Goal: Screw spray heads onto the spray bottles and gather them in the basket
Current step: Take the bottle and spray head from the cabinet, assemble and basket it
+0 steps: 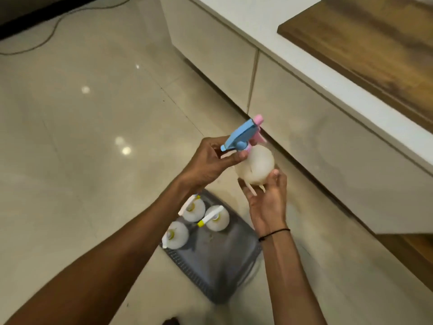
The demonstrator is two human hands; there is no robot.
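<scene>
Pinching the blue spray head (236,137) by its collar, left hand (208,160) curled; right hand (267,198) cupped the bottle (256,166), fingers loosely spread, above the basket (222,266).

A glossy beige tiled floor (93,118) fills the left, showing round reflections of ceiling lights. Right of it runs a pale cabinet (316,137) with a white counter (281,55), topped by a wooden board (375,38). A thin cable (50,31) trails across the floor's far-left corner.
</scene>
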